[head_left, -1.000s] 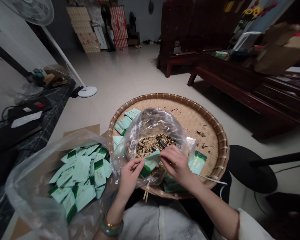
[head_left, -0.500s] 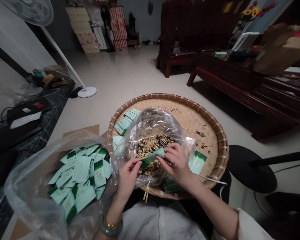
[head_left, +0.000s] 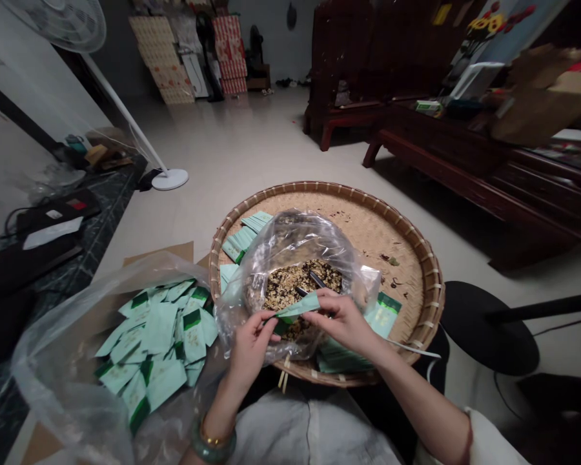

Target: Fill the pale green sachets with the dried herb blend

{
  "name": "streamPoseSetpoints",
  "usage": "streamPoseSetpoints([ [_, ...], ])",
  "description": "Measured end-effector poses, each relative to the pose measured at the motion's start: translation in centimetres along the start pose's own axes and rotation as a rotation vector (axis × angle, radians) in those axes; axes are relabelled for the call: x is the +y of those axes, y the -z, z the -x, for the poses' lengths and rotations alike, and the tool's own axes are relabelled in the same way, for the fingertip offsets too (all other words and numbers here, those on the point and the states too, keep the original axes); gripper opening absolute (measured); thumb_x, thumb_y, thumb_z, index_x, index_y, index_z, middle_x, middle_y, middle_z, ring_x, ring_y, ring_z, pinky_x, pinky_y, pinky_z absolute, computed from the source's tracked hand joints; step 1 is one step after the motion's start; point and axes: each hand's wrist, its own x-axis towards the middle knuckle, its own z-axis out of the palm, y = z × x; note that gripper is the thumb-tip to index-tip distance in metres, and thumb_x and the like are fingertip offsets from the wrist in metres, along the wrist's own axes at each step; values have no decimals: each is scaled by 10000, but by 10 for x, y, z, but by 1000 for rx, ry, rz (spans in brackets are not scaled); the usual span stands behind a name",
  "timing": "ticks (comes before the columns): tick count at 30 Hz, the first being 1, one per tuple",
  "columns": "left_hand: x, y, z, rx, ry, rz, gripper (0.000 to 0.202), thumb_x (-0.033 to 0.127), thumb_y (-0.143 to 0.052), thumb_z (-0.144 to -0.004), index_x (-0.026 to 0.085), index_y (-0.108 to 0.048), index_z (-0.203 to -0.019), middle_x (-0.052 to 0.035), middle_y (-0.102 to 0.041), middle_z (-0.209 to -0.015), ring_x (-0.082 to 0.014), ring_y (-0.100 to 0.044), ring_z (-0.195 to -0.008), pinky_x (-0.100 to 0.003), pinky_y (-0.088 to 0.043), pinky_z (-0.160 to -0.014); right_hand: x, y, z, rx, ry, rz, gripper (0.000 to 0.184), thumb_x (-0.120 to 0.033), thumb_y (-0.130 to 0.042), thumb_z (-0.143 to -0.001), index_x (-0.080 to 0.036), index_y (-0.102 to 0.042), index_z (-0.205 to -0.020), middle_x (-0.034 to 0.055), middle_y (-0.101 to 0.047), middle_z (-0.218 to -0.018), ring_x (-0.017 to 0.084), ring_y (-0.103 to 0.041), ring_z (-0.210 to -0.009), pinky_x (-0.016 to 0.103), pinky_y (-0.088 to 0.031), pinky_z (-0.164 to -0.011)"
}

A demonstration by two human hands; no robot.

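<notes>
A light green paper sachet (head_left: pixel 297 306) is stretched between my two hands, above a clear plastic bag (head_left: pixel 303 229) of dried tea-like mix (head_left: pixel 283 284). My left hand (head_left: pixel 252 342) pinches its darker green end. At the other end, my right hand (head_left: pixel 341 320) has thumb and fingers closed on it. A dark-handled tool (head_left: pixel 315 279), its kind partly hidden, lies in the mix just beyond the sachet. Under my right forearm, more green sachets (head_left: pixel 339 355) are stacked on the woven bamboo tray (head_left: pixel 368 219).
Left of the tray, a large clear bag (head_left: pixel 43 349) holds many green sachets (head_left: pixel 159 329). Sachet stacks (head_left: pixel 239 242) lie at the tray's left rim. A white fan base (head_left: pixel 170 179) stands on the floor, a black round base (head_left: pixel 489 329) at right, and dark wooden furniture (head_left: pixel 465 174) beyond.
My right hand's fingers have dropped and turned slightly around the sachet, uncovering more of the dark-handled tool. The sachet looks flatter and tilted more edge-on.
</notes>
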Motion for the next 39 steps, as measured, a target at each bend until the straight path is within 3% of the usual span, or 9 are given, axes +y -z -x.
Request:
streamPoseSetpoints([
  [4, -7, 1, 1, -49, -23, -48, 208, 345, -576, -790, 171, -658, -868, -3, -703, -676, -182, -696, -548, -257, -536, -531, 7, 0, -3, -120, -138, -134, 445, -524, -489, -879, -159, -586, -643, -31, -439, -545, 109, -424, -527, 219, -343, -497],
  [7, -11, 4, 2, -90, -73, -117, 220, 332, -535, -846, 174, -653, -945, -25, -724, -751, -175, -691, -564, -274, -552, -549, 12, -2, -5, -78, -181, -152, 502, -596, -430, -878, -167, -516, -632, -36, -423, -554, 103, -403, -525, 212, -331, -487],
  [12, -5, -1, 6, 124, -545, -543, 393, 302, -602, -846, 172, -566, -1216, -155, -628, -1237, -282, -600, -1064, -446, -527, -857, 13, -9, -4, -36, -142, 11, 477, -533, -360, -923, -186, -417, -601, -37, -396, -563, 108, -385, -550, 223, -304, -525],
  [16, 0, -14, 9, 107, -745, -785, 550, 190, -640, -810, 149, -471, -1332, -170, -579, -1301, -297, -524, -1076, -484, -489, -903, 7, -19, -1, -59, -102, 74, 364, -406, -365, -940, -185, -462, -668, -20, -481, -626, 120, -424, -587, 233, -312, -564],
  [24, -8, -17, 7, 62, -705, -584, 470, 66, -577, -760, 188, -526, -1211, -99, -663, -1098, -261, -560, -1007, -453, -513, -864, -6, -22, 6, -123, -166, -63, 397, -415, -403, -923, -169, -460, -617, -39, -395, -577, 100, -362, -549, 222, -283, -520],
  [28, -4, -14, 7, 89, -669, -559, 395, 101, -615, -731, 198, -561, -1110, -82, -666, -1012, -255, -576, -964, -443, -524, -838, -17, -16, 8, -191, -83, -50, 404, -420, -421, -931, -162, -560, -652, -18, -516, -609, 121, -478, -587, 235, -371, -572],
  [33, -4, -6, 5, 147, -603, -504, 387, 90, -615, -698, 202, -559, -1064, -77, -648, -997, -247, -589, -949, -378, -544, -741, -10, -7, 1, 156, -98, -207, 388, -423, -341, -968, -174, -635, -920, 68, -672, -866, 185, -632, -807, 296, -514, -699],
  [36, -7, -1, 4, 189, -549, -445, 344, 119, -622, -722, 200, -558, -1050, -85, -634, -1033, -233, -599, -959, -337, -548, -710, 6, -11, -9, -1, -111, 99, 257, -257, -498, -897, -183, -577, -1130, 99, -670, -1032, 210, -637, -914, 348, -511, -796],
  [39, -11, 2, 5, 229, -520, -373, 314, 161, -631, -739, 195, -557, -1043, -87, -622, -1048, -225, -610, -980, -339, -553, -758, 18, -23, -23, -233, -75, 411, 554, -122, -570, -805, -123, -431, -1342, 193, -565, -1252, 268, -557, -1126, 408, -436, -947],
])
